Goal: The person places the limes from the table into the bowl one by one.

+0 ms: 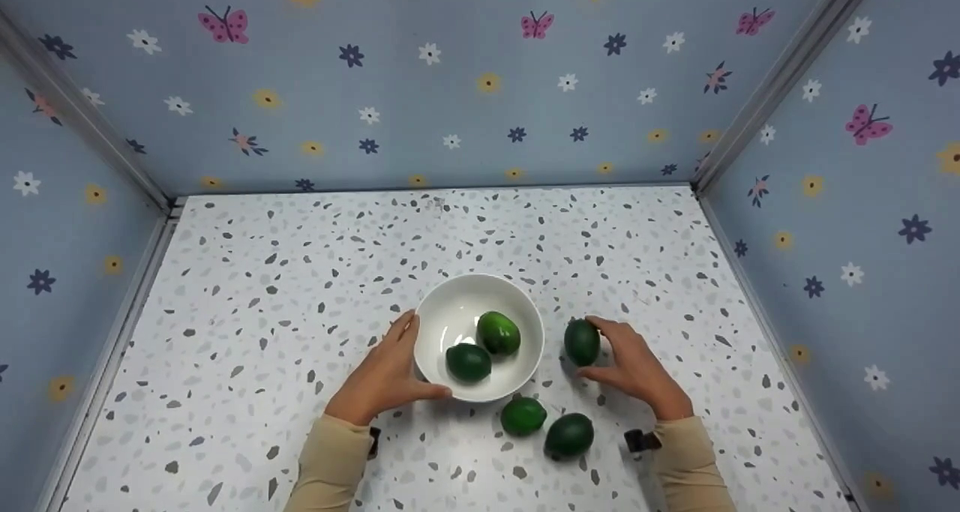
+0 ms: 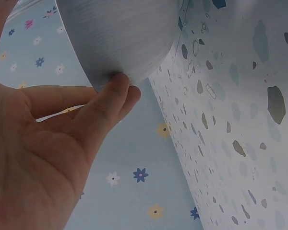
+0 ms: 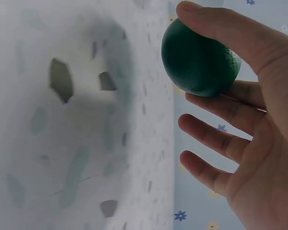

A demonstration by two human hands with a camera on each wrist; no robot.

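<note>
A white bowl [image 1: 480, 291] stands near the middle of the table, with a bright green oval fruit [image 1: 499, 333] and a dark green one [image 1: 469, 363] inside. My left hand [image 1: 390, 373] holds the bowl's left side, fingers at the far left and thumb along the near rim. Its fingertips touch the bowl's outer wall [image 2: 120, 38] in the left wrist view. Right of the bowl, my right hand [image 1: 634, 362] grips another dark green oval fruit [image 1: 582, 342] between thumb and fingers. The right wrist view shows that fruit [image 3: 197, 60] under the thumb, with the lower fingers spread away from it.
Two more fruits lie in front of the bowl: a brighter green one [image 1: 523, 416] by its near rim and a dark green one [image 1: 569, 436] to the right. Blue flowered walls [image 1: 450, 85] border the speckled white table [image 1: 300, 272] at the back and sides.
</note>
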